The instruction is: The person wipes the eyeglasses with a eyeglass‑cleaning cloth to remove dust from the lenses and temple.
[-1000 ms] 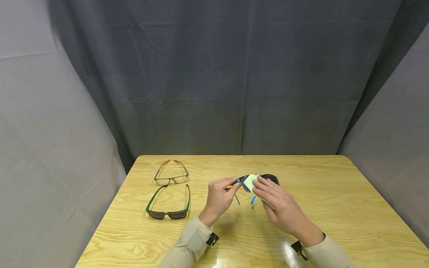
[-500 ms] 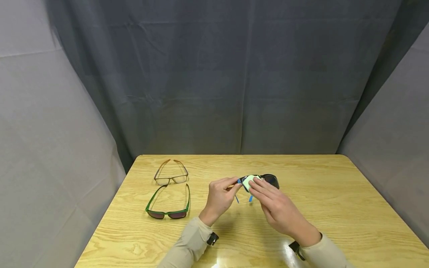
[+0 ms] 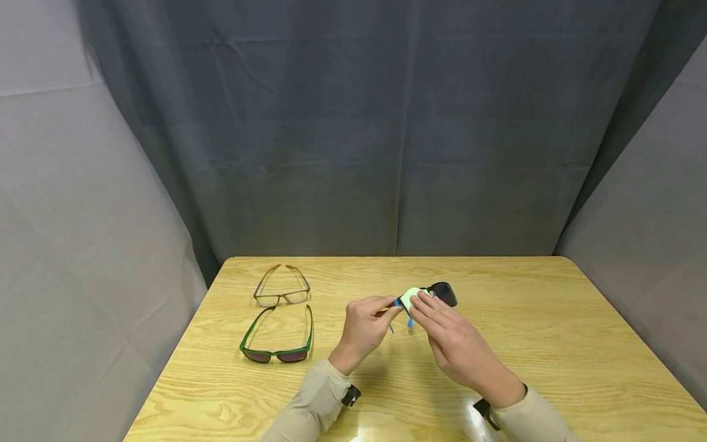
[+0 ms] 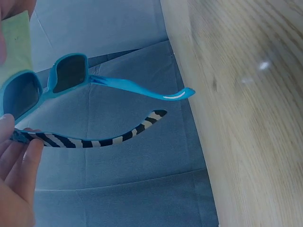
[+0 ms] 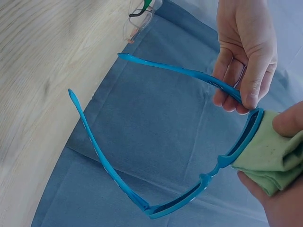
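Note:
My left hand [image 3: 361, 328] pinches the sunglasses [image 3: 445, 294] at the hinge end of one temple, between thumb and fingers. They are held up over the table, with dark lenses, a blue inner side and both temples unfolded. Zebra stripes mark the outside of the gripped temple [image 4: 94, 143]. My right hand [image 3: 461, 347] holds a folded pale green cloth [image 5: 272, 146] flat against the front of the lens nearest the left hand. In the head view the cloth and fingers hide most of that lens; the other lens shows uncovered.
Green-framed sunglasses [image 3: 274, 354] lie unfolded on the left of the wooden table [image 3: 552, 331]. Just behind them are clear eyeglasses [image 3: 283, 297] with a thin brown frame. A dark grey curtain [image 3: 331, 153] hangs beyond the table's far edge.
My right hand and the cloth have shifted slightly left across the lens. The sunglasses have tilted a little, their far end rising, and more of the uncovered lens shows. My left hand keeps its grip.

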`<move>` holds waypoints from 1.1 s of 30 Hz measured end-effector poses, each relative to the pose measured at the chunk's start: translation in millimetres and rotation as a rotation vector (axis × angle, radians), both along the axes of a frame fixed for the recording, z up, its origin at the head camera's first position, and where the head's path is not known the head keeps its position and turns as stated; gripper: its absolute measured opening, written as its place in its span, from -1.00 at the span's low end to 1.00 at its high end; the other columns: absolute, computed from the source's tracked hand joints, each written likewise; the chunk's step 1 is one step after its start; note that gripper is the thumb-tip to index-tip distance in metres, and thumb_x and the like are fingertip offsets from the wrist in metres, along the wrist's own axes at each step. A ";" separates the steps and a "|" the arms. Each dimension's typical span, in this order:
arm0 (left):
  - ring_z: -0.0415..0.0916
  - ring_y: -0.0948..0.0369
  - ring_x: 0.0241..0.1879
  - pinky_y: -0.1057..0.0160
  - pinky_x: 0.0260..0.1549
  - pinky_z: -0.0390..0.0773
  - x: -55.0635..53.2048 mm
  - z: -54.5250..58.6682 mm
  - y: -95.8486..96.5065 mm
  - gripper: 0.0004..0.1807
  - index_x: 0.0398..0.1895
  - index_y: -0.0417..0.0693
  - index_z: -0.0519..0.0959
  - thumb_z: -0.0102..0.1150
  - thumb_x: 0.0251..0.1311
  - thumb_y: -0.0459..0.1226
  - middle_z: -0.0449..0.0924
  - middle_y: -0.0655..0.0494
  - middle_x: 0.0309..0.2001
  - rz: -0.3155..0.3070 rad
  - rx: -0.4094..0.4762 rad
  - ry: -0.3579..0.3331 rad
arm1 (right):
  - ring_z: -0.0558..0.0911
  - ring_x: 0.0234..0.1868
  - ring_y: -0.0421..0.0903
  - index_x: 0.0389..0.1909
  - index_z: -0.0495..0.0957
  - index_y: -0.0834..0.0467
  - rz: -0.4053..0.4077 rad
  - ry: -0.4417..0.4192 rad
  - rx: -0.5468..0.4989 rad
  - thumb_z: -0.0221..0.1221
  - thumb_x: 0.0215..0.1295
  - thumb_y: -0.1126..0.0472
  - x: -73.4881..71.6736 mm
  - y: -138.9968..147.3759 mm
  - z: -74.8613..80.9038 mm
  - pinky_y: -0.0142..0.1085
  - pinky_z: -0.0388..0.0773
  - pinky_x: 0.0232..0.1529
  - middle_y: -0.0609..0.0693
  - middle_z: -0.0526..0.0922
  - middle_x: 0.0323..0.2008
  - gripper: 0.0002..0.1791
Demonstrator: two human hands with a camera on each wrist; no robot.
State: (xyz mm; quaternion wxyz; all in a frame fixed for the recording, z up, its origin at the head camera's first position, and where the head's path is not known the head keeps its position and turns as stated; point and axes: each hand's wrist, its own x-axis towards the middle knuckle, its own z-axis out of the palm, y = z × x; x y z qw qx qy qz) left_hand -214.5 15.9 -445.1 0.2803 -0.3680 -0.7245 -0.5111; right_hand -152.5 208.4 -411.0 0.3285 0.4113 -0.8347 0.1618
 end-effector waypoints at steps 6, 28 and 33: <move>0.66 0.25 -0.34 0.52 -0.39 0.54 0.6 0.7 -0.4 -0.82 -0.22 -0.28 0.68 0.28 0.15 -0.35 0.69 -0.06 -0.30 -0.010 -0.010 0.028 | 0.41 0.21 0.18 0.11 0.48 0.41 -0.039 -0.010 -0.014 -0.41 0.53 0.21 -1.9 -1.5 -0.4 -0.10 0.19 0.29 0.27 0.46 0.17 -0.46; 0.66 0.25 -0.37 0.51 -0.38 0.54 -1.3 4.3 -7.6 -0.83 -0.24 -0.32 0.68 0.32 0.07 -0.46 0.69 -0.07 -0.33 -0.013 0.002 0.143 | 0.44 0.13 0.18 0.09 0.52 0.31 -0.200 -0.121 -0.109 0.10 0.12 0.57 -11.2 31.9 -0.2 0.06 0.44 0.00 0.21 0.49 0.12 -0.54; 0.66 0.24 -0.39 0.50 -0.39 0.55 -2.3 4.6 -9.0 -0.82 -0.25 -0.34 0.67 0.33 0.04 -0.47 0.69 -0.08 -0.33 -0.017 0.023 0.155 | 0.46 0.04 0.19 0.07 0.54 0.29 -0.217 -0.116 -0.180 0.10 0.12 0.61 -13.6 39.3 -4.3 0.02 0.48 -0.11 0.22 0.51 0.04 -0.53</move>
